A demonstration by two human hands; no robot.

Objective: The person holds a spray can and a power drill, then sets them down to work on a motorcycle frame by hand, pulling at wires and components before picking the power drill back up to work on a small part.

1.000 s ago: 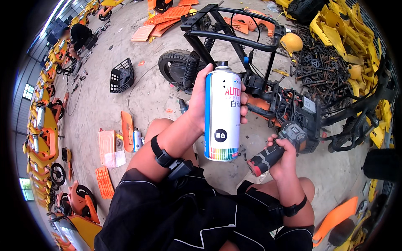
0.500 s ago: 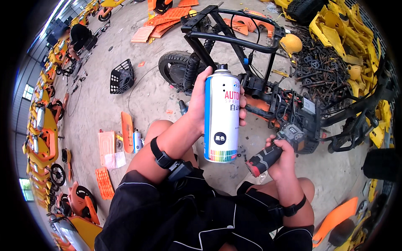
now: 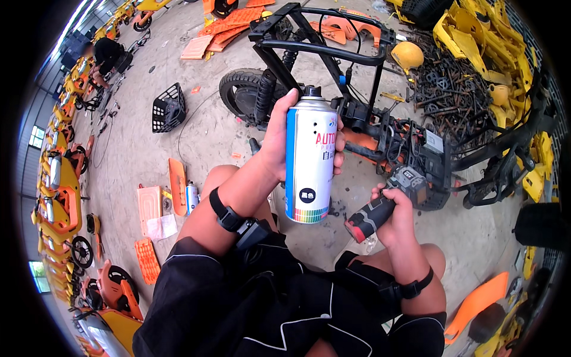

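Note:
My left hand (image 3: 279,134) is wrapped round a white and blue spray paint can (image 3: 312,169), held upright in front of me with its black nozzle on top. Its fingertips show along the can's right side. In my right hand (image 3: 397,217) is a cordless power tool (image 3: 373,219), dark grey with a red end, gripped round its body. The tool's head lies near the stripped black scooter frame (image 3: 333,52), whose wheel (image 3: 244,92) and exposed wiring show beyond my hands. What the tool's tip touches, I cannot make out.
A black basket (image 3: 169,108), orange panels (image 3: 177,187) and a second spray can (image 3: 191,197) lie on the floor to the left. Heaped metal parts (image 3: 446,89) and yellow panels (image 3: 476,35) fill the far right. Another person (image 3: 107,56) crouches far left, near rows of scooters.
The view has shifted a little, so most things sit slightly further left and higher. Both hands keep hold of the spray can and the power tool.

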